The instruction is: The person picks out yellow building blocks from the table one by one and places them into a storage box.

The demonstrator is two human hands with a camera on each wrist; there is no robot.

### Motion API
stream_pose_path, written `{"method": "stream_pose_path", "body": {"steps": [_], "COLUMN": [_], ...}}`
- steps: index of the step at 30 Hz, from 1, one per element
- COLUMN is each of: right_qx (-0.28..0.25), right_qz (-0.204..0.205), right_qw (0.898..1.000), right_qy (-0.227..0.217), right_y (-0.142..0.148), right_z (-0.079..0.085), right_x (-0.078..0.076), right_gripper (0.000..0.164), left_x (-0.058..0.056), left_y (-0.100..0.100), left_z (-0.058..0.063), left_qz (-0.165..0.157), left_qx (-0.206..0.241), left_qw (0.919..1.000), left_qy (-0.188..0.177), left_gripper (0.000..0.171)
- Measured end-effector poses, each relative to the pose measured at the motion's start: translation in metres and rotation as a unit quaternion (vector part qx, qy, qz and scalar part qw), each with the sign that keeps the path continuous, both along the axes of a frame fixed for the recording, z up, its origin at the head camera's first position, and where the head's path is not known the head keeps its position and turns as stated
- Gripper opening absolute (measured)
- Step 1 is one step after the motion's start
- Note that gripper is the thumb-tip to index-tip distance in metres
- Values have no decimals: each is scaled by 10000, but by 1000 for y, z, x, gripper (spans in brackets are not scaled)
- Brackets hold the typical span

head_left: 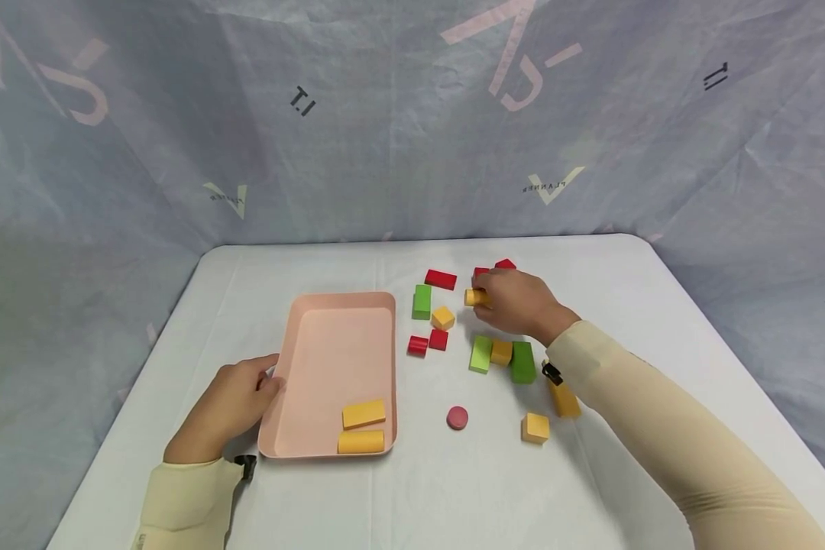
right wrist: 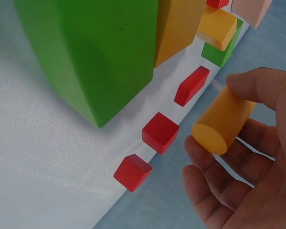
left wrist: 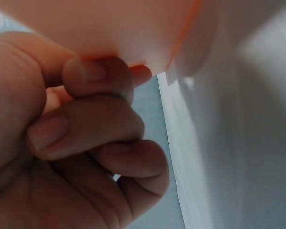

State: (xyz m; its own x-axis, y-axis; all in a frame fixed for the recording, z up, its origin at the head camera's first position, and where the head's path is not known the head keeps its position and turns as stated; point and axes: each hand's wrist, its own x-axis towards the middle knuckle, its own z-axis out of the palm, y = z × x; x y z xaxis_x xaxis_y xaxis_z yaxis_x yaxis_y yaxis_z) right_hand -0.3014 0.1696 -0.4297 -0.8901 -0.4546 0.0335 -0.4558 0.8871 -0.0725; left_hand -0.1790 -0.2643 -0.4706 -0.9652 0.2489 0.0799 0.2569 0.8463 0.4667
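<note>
My left hand (head_left: 227, 401) grips the left rim of a pink tray (head_left: 333, 351); in the left wrist view its curled fingers (left wrist: 93, 121) lie against the tray's wall. Inside the tray, near its front right corner, lie a yellow rectangular block (head_left: 363, 413) and a yellow cylinder block (head_left: 360, 441). Over the far right part of the table, my right hand (head_left: 522, 304) holds another yellow cylinder block (right wrist: 224, 119) between thumb and fingers. Just beyond that hand sit two red blocks, one a cube (right wrist: 160, 133) and one (right wrist: 133, 172) partly hidden in the head view.
Right of the tray stand a green block (head_left: 422, 302), a yellow cube (head_left: 443, 318), a red bar (head_left: 441, 279) and small red blocks (head_left: 418, 346). Nearer are a green-yellow-green row (head_left: 501, 353), a red disc (head_left: 457, 418), a yellow cube (head_left: 535, 428) and a yellow block (head_left: 565, 401) beside the right sleeve.
</note>
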Motion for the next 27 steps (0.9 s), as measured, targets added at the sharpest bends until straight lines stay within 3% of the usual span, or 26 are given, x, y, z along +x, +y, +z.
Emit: {"method": "stream_pose_path", "body": {"steps": [14, 27], "right_qx": [28, 20], "right_qz": [62, 379], "right_qw": [10000, 9989], "right_qy": [55, 277], "right_y": [-1, -11], "right_z": [5, 14], "right_x": [5, 14], "right_gripper": [29, 23], "left_x": [0, -1], "left_y": [-1, 0], "left_z": [-1, -2], "left_qz": [-36, -67], "left_qx": [-17, 21], "left_qw": [9998, 9998], "left_qy": [173, 170], "left_gripper": [31, 20]}}
